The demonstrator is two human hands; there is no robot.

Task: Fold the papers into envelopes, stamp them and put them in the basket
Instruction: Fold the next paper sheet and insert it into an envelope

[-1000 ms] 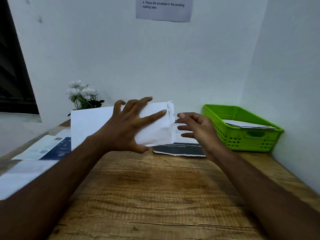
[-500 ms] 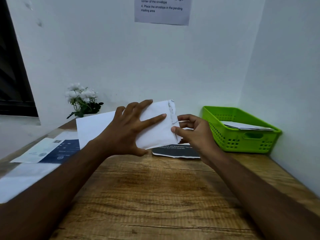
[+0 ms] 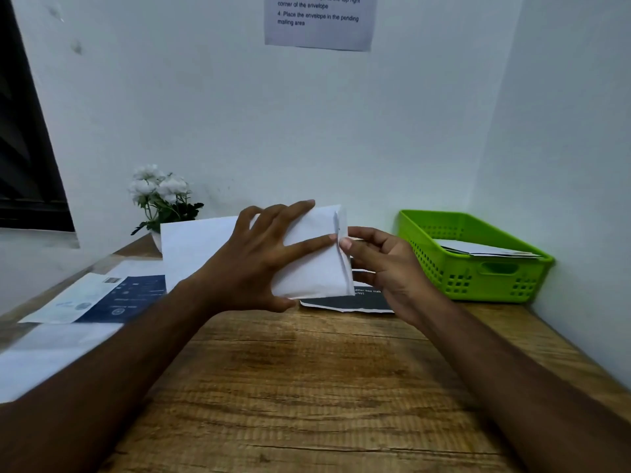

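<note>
1. White paper (image 3: pixel 307 268), partly folded, is held up just above the wooden table (image 3: pixel 307 387), near the middle of its far side.
2. The left hand (image 3: pixel 252 264) grips the paper: its fingers (image 3: pixel 304 245) lie spread across the near face and the thumb hooks under the lower edge.
3. The right hand (image 3: pixel 389 268) pinches the paper's right edge, thumb tip against the upright fold, the other fingers curled behind.
4. An unfolded part of the paper sticks out to the left, past the left wrist.
5. A green basket (image 3: pixel 478 285) stands in the table's far right corner, well apart from the hands, with flat white envelopes (image 3: pixel 485 249) inside.
6. A dark printed sheet (image 3: pixel 355 302) lies on the table below the held paper.
7. On the left lie a blue-and-white leaflet (image 3: pixel 102 298) and a plain white sheet (image 3: pixel 44 356).
8. White flowers (image 3: pixel 160 192) stand by the wall, behind the paper's left end.
9. A printed notice (image 3: pixel 321 22) hangs on the wall above.
</note>
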